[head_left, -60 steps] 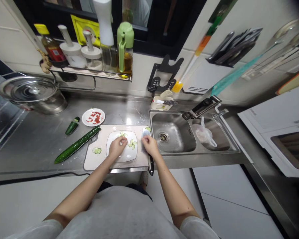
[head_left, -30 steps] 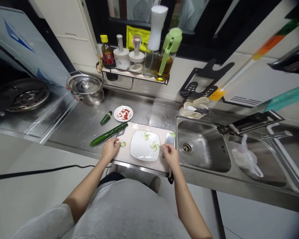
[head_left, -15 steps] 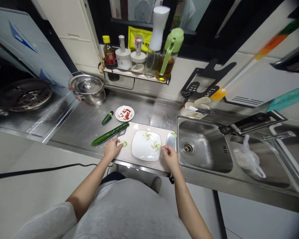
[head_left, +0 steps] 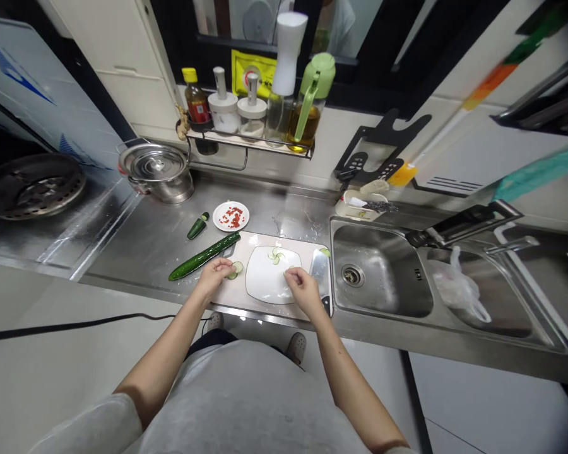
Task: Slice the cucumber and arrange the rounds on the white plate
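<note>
A knife (head_left: 320,272) is lying between the white plate (head_left: 265,284) and the sink (head_left: 383,258); a long cucumber (head_left: 204,256) is meeting the cutting board's (head_left: 231,295) far left corner. The board is reaching the worktop's (head_left: 132,243) front edge. The left hand (head_left: 214,276) is pinching a cucumber slice (head_left: 238,267) left of the plate; the right hand (head_left: 305,291) is bending over its right side, grip undeterminable.

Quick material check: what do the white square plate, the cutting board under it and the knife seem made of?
White square plate: probably glazed ceramic, glossy with bright reflections; melamine is possible.
Cutting board: likely plastic, smooth and evenly pale with no visible grain.
Knife: blade probably steel, silvery and light-catching; the handle is black, its material unclear.
</note>
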`<control>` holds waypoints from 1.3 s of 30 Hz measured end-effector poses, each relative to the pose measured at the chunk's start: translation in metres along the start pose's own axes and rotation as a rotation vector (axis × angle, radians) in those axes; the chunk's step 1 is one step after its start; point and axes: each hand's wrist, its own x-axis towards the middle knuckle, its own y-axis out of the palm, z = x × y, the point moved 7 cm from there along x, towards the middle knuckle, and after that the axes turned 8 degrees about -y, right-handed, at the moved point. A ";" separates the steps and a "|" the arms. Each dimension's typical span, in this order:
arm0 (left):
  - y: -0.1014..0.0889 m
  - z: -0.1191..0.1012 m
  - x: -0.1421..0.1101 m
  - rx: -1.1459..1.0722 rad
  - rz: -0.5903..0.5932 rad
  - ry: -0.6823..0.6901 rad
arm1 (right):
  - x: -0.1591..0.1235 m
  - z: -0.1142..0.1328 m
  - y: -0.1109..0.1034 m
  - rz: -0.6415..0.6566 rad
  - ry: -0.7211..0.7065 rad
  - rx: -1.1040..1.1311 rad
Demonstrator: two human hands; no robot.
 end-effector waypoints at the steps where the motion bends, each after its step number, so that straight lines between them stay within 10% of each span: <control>1: 0.004 -0.005 -0.003 0.000 0.036 -0.015 | 0.002 0.009 0.006 0.020 -0.009 0.018; 8: 0.042 -0.033 -0.024 -0.015 0.224 0.003 | 0.021 0.053 0.038 0.130 -0.131 0.111; 21: 0.067 -0.049 -0.031 0.085 0.289 0.232 | 0.023 0.048 0.036 0.147 -0.089 0.181; 39: 0.074 -0.085 -0.062 0.475 0.156 0.707 | 0.017 0.024 0.045 0.235 0.368 0.597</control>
